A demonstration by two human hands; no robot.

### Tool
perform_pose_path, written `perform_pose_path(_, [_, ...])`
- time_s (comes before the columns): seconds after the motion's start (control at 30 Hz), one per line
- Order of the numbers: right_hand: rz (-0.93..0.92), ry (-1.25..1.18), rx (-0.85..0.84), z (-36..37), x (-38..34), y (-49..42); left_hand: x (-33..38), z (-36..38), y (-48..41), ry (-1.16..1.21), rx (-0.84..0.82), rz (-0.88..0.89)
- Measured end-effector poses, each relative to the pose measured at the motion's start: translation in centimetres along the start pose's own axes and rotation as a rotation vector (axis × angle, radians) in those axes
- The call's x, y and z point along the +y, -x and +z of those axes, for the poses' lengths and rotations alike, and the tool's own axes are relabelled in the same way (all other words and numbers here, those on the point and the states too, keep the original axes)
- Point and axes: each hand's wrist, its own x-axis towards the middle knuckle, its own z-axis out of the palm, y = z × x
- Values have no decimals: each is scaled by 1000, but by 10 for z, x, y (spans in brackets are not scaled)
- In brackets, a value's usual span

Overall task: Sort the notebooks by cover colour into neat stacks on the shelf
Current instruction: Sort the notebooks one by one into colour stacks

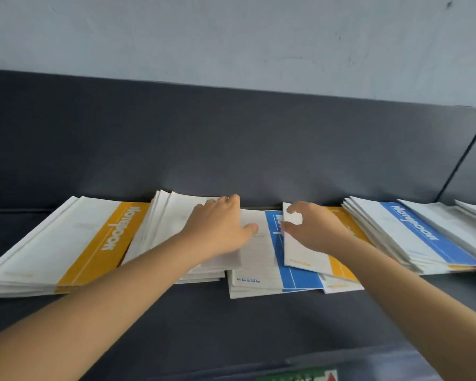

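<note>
Notebooks with white covers and yellow or blue bands lie along a dark shelf [259,325]. A yellow-banded stack [66,248] sits at the left. My left hand [217,229] lies flat on a white-faced pile [165,224] beside it, thumb touching a blue-banded notebook [294,273] in the middle. My right hand [313,229] pinches the near-left edge of a yellow-banded notebook [308,254], tilted up over the blue one. A blue-banded stack [412,235] lies to the right.
More white notebooks [467,226] overlap at the far right edge. The shelf's dark back panel [231,147] rises just behind the stacks, with a pale wall above. A green and red label [300,376] shows at the bottom edge.
</note>
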Motion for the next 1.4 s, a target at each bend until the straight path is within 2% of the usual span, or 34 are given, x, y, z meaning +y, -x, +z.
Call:
perform_pose_path(0.1, [89, 106, -43, -13, 39, 3, 34, 12, -11, 98, -108, 6])
perform_pose_path(0.27, [154, 142, -160, -25, 83, 1, 76, 35, -34, 473, -289, -87])
perform_pose_path(0.37, [136, 18, -242, -31, 91, -1, 95, 44, -48, 673, -279, -161])
perform_pose_path(0.5, [122, -143, -245, -37, 93, -10, 111, 50, -65, 1092, -271, -332])
perform_pose_path(0.63, [75, -345, -259, -36, 98, -21, 119, 53, -75, 1138, -250, -450])
perform_pose_path(0.83, [10, -235, -263, -28, 100, -37, 116, 43, -79, 1237, -242, -554])
perform_pose_path(0.93, [-98, -12, -166, -23, 102, -41, 115, 40, -79, 1082, -248, -537])
perform_pose_path(1.0, [-149, 79, -46, -19, 104, -40, 116, 37, -79, 882, -310, -502])
perform_pose_path(1.1, [-184, 159, 22, -15, 105, -39, 120, 35, -82, 513, -393, -401])
perform_pose_path(1.27, [-235, 243, 76, -5, 113, -44, 117, 47, -79, -104, -300, -259])
perform_pose_path(1.4, [-241, 202, 65, -1, 117, -50, 109, 48, -79, -111, -180, -266])
